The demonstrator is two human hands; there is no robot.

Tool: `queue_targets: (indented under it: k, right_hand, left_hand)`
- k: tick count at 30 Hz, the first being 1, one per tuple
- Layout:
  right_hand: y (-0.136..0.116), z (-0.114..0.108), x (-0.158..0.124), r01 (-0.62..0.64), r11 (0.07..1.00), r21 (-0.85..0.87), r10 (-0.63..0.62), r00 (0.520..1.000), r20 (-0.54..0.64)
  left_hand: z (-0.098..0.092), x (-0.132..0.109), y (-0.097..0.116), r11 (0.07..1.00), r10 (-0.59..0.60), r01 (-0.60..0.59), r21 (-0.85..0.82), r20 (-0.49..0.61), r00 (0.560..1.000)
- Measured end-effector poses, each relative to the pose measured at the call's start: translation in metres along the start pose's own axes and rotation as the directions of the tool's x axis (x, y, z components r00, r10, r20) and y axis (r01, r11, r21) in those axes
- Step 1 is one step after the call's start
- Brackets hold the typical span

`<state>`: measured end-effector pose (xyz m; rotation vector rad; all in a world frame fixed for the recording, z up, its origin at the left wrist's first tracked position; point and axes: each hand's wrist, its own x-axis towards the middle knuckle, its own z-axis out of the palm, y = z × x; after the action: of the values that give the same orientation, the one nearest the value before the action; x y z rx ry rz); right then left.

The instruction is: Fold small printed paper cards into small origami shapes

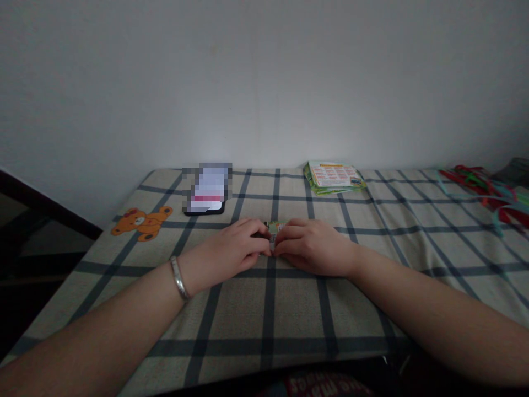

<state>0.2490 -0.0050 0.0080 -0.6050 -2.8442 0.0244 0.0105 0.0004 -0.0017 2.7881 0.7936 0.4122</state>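
Observation:
Between my two hands is a small piece of printed paper (273, 238), with green, white and dark print, on the checked cloth. My left hand (243, 244), with a silver bangle on the wrist, is closed with its fingertips on the paper's left side. From the right, my right hand (313, 246) bends its fingers over the paper and covers much of it. The fingertips of both hands are close together. How the paper is folded is hidden.
A phone (205, 207), partly blurred, lies at the back left near an orange bear cutout (141, 224). Printed leaflets (334, 175) are stacked by the wall. Red and green ribbons (490, 190) lie at the far right. The checked tablecloth (239, 314) has creases on the right.

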Motion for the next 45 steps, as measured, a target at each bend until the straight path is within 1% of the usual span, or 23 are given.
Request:
queue_targets:
  k: [5, 10, 21, 27, 31, 37, 45]
  right_hand:
    - [0.000, 0.000, 0.002, 0.012, 1.000, 0.000, -0.012, 1.000, -0.003]
    - [0.000, -0.005, 0.002, -0.004, 0.999, -0.032, 0.005, 1.000, 0.028]
    - [0.003, -0.019, -0.007, -0.077, 0.995, 0.065, 0.072, 0.995, 0.071]
    - [0.008, -0.024, -0.014, -0.112, 0.985, 0.135, 0.099, 0.990, 0.099]
    - [0.010, -0.025, -0.018, -0.137, 0.979, 0.152, 0.124, 0.988, 0.092]
    - [0.012, -0.024, -0.020, -0.142, 0.978, 0.153, 0.127, 0.986, 0.108]
    - [0.013, -0.031, -0.022, -0.160, 0.968, 0.191, 0.134, 0.981, 0.144]
  left_hand:
    - [-0.001, 0.000, 0.001, 1.000, -0.001, 0.001, -0.002, 0.005, 1.000]
    - [-0.001, 0.000, 0.003, 1.000, -0.005, 0.005, 0.022, 0.014, 1.000]
    - [0.000, 0.000, 0.002, 0.999, 0.012, -0.013, 0.047, 0.028, 1.000]
    - [-0.003, 0.000, 0.005, 0.996, 0.034, -0.036, 0.079, 0.019, 0.999]
    - [-0.004, 0.001, 0.007, 0.998, 0.021, -0.022, 0.065, 0.025, 0.999]
    - [-0.004, 0.002, 0.006, 0.998, 0.015, -0.018, 0.056, 0.047, 0.999]
    - [-0.003, 0.002, 0.004, 0.999, 0.033, -0.034, 0.037, 0.031, 0.999]
